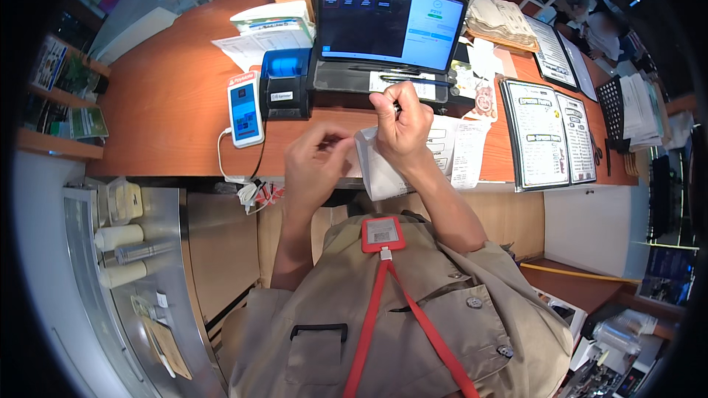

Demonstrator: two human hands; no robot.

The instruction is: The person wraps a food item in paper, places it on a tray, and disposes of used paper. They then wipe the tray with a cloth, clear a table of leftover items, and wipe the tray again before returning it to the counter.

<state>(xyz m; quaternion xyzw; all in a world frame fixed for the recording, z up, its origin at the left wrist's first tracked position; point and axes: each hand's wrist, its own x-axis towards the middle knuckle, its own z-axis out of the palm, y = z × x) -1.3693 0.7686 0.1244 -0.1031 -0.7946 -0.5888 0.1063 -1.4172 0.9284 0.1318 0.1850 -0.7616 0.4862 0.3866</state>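
Before me, over the near edge of the wooden counter, my right hand [405, 124] is closed in a fist around a small dark object [396, 106], mostly hidden by the fingers. Beneath and beside this fist lies a white printed paper bag [381, 179], its lower end hanging past the counter edge. Just left of the bag, my left hand [318, 160] hovers with loosely curled fingers and the thumb apart; nothing shows in it. A printed paper receipt [469, 157] lies right of the bag.
Behind my hands stand a tablet [365, 25] and a black receipt printer [285, 85]. A white payment terminal [245, 113] with a cable is at left. Menus on a clipboard-like folder [536, 132], scissors [596, 152] and a tray of napkins [500, 19] lie at right.
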